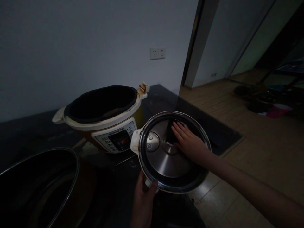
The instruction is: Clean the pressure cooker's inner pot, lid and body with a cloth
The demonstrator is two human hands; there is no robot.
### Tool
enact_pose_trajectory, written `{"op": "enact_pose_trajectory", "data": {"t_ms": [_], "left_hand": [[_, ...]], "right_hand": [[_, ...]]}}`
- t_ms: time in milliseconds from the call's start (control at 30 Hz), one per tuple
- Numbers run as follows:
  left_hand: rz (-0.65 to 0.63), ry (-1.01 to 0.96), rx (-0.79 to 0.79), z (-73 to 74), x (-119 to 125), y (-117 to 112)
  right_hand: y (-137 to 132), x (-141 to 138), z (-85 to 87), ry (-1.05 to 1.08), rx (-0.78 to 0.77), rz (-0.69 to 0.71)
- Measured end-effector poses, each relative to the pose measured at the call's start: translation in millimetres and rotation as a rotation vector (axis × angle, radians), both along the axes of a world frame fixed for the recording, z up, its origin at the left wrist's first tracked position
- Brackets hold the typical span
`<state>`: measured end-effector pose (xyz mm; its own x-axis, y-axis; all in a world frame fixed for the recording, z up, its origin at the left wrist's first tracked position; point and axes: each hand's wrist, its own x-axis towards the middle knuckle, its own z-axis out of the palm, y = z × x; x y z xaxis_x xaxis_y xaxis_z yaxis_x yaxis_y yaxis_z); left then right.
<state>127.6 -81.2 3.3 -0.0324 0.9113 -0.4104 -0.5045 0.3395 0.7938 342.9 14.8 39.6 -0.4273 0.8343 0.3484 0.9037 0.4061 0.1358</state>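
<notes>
A round pressure-cooker lid [166, 164] is tilted so that its shiny metal underside faces me. My left hand [145, 194] grips its lower rim, thumb over the edge. Across the inner metal face, my right hand [187, 139] lies flat with fingers stretched out. A dark patch borders those fingers; whether it is a cloth or a reflection I cannot tell. Behind the lid, to the left, the electric pressure cooker [114, 122] stands without its lid, its dark pot opening facing up and its control panel [116, 136] towards me.
A large metal-rimmed pot [77, 161] stands at the lower left on the dark glossy table [220, 133]. The wall with a double socket [157, 53] rises behind. Tiled floor [261, 152] lies to the right, with dim clutter farther back, including a pink item [279, 110].
</notes>
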Motion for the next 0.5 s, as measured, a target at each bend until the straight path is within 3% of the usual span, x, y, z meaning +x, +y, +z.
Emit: {"op": "enact_pose_trajectory", "data": {"t_ms": [267, 500], "left_hand": [[0.031, 0.004, 0.007, -4.1, 1.0, 1.8], [0.013, 0.034, 0.031, -11.5, -0.6, 1.6]], "right_hand": [[-56.2, 8.4, -25.0, -0.104, 0.056, -0.174], [-90.5, -8.7, -24.1, -0.1, 0.008, -0.11]]}}
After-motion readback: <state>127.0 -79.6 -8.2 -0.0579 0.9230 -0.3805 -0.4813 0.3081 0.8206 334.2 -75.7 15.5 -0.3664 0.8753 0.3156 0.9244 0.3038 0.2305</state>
